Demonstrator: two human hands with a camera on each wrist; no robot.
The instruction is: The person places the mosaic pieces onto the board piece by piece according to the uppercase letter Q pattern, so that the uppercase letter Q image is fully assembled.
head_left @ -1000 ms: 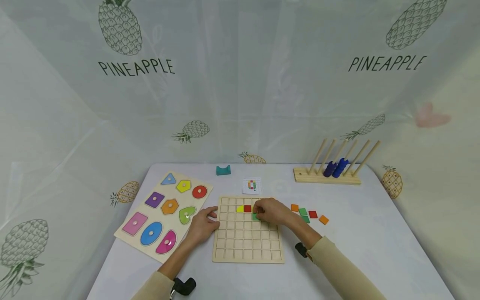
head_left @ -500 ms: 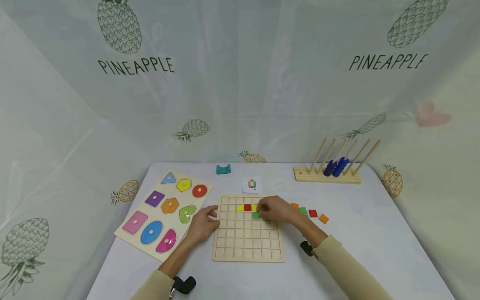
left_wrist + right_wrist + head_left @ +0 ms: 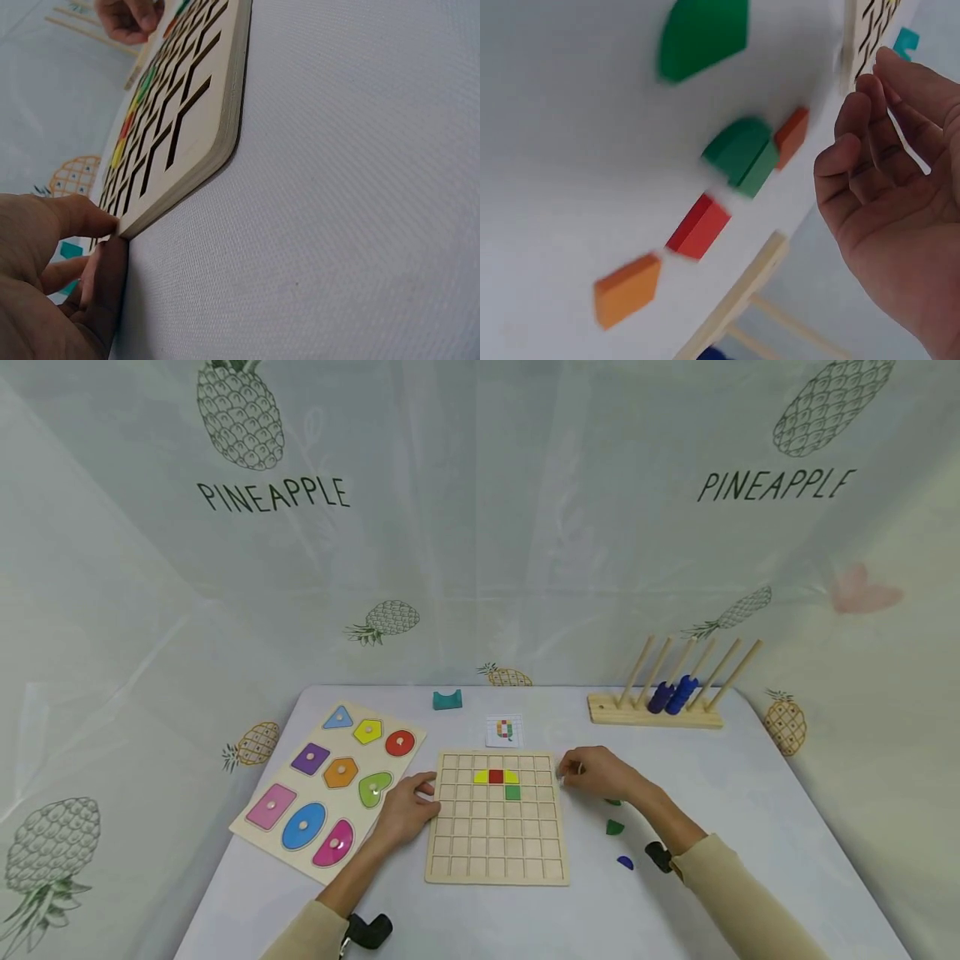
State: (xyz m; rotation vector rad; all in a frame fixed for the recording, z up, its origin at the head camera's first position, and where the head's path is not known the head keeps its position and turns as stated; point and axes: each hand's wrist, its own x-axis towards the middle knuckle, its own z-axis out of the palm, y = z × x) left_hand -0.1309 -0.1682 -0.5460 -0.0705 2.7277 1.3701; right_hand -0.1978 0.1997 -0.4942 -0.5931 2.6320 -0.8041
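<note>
The wooden grid board [image 3: 497, 852] lies flat mid-table. In its cells sit a rounded yellow piece [image 3: 481, 777], a red square [image 3: 497, 777], a second yellow piece [image 3: 512, 777] and a green square [image 3: 513, 793]. My left hand [image 3: 406, 810] touches the board's left edge with thumb and index finger apart; the left wrist view has digits at the corner. Just off the right edge is my right hand [image 3: 600, 772], fingers loosely bent, nothing visible between them. Near it, the right wrist view has green pieces [image 3: 742, 156], a red square [image 3: 699, 227] and an orange square [image 3: 628, 290].
Left lies a shape puzzle [image 3: 318, 802] with knobbed pieces. Behind the board are a pattern card [image 3: 504, 731] and a teal block [image 3: 447, 699]. A peg rack [image 3: 652, 716] with blue rings stands back right. A blue half-round piece [image 3: 626, 862] and a green piece [image 3: 615, 827] lie right.
My right hand has let go of the yellow piece beside the red square and moved right, off the board. Loose pieces nearer the front now show; the back ones are covered. My left hand stays put.
</note>
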